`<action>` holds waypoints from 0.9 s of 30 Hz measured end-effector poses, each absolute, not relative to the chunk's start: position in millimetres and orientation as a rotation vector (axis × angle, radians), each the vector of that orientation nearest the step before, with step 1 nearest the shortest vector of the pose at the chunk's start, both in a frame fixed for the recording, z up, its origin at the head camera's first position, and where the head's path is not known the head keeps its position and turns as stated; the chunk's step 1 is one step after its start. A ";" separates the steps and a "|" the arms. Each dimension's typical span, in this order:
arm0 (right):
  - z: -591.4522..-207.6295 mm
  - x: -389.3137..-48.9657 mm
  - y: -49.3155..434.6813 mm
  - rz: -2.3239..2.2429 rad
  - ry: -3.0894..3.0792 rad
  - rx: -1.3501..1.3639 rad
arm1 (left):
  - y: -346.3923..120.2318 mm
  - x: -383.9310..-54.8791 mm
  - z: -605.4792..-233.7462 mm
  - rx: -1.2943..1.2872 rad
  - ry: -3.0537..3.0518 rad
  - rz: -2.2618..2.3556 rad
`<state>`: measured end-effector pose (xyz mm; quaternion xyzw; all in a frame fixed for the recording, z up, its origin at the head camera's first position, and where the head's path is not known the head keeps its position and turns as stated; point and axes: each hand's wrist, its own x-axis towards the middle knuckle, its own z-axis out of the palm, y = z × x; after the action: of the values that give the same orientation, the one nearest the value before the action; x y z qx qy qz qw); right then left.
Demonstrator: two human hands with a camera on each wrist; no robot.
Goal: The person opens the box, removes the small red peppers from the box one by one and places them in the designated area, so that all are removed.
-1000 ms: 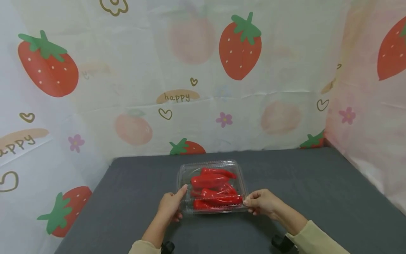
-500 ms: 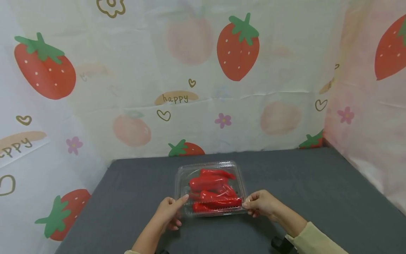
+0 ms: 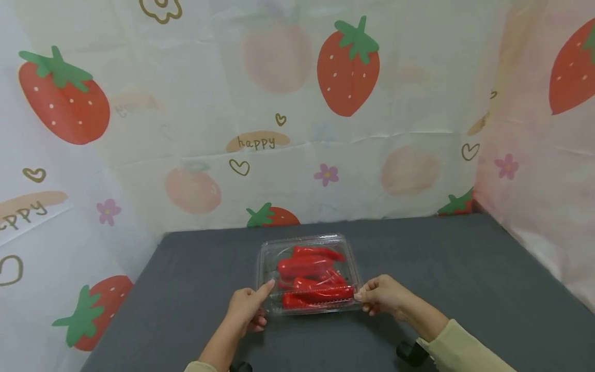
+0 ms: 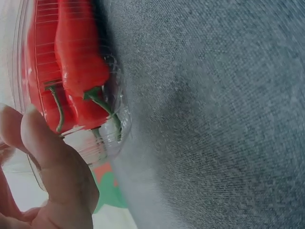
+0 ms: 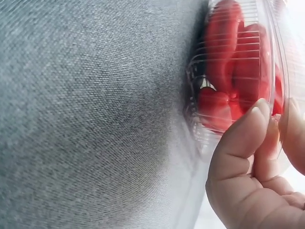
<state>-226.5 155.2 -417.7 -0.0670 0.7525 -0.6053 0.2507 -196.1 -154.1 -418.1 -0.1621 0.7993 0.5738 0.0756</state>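
A clear plastic clamshell box (image 3: 267, 253) with a ridged rim sits on the dark grey cloth, its lid down. Several glossy red peppers (image 3: 304, 265) lie inside it; green stems (image 4: 102, 105) show through the plastic in the left wrist view. My left hand (image 3: 247, 309) holds the box's left edge near the front corner, thumb on top and fingers curled below. At the front right corner, my right hand (image 3: 383, 297) pinches the rim between thumb and fingers. Its fingertips (image 5: 255, 117) lie right at the lid's edge in the right wrist view.
The grey cloth (image 3: 441, 268) covers the table all round the box. A pale fabric backdrop (image 3: 297, 196) printed with strawberries rises behind it and along both sides. Black wrist straps (image 3: 411, 354) hang under the forearms.
My left hand slid a little toward me along the box's left edge, its fingers loosening, then came back up slightly with fingers tucked in. My right hand keeps its pinch; the box stays put.
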 end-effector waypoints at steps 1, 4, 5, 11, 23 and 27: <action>-417.3 -226.7 155.3 -1.644 2.043 -0.191 | -154.2 -196.3 -418.1 -0.492 2.394 1.718; -417.3 -227.1 155.3 -1.644 2.033 -0.204 | -154.9 -196.6 -417.8 -0.499 2.393 1.701; -417.5 -227.1 155.2 -1.646 2.031 -0.205 | -155.2 -196.7 -417.6 -0.498 2.393 1.697; -419.0 -225.8 154.3 -1.656 2.017 -0.202 | -157.2 -195.4 -414.3 -0.450 2.391 1.638; -419.1 -227.2 155.6 -1.661 1.990 -0.182 | -162.9 -191.3 -409.9 -0.320 2.449 1.574; -417.4 -226.8 155.2 -1.666 2.004 -0.182 | -168.9 -191.5 -408.6 -0.270 2.436 1.635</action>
<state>-226.8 155.2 -417.4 -0.0674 0.7403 -0.6157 0.2614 -191.5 -168.9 -408.6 -0.0911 0.8228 0.5524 0.0977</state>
